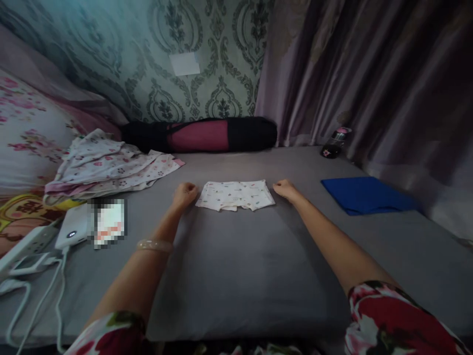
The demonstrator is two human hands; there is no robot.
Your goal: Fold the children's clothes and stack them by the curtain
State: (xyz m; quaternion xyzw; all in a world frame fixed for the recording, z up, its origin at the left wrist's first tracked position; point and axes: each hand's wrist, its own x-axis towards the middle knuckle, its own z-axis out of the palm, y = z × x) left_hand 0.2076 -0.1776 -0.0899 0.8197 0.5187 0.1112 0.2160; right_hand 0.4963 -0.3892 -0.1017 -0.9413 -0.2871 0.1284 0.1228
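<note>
A small pair of white printed shorts (236,194) lies flat on the grey bed sheet, waistband away from me and leg openings towards me. Just off its left edge is my left hand (185,194), fingers curled closed, with a pale bangle (154,245) on that forearm. My right hand (285,190) is closed too, its fingertips close beside the right edge of the shorts. No cloth shows between the fingers of either hand.
Crumpled white printed clothing (111,165) lies at left, near a power bank (76,227), cables and a power strip (31,246). A folded blue cloth (369,195) and a dark bottle (333,144) are at right. A black and pink long bag (199,134) lies along the wall.
</note>
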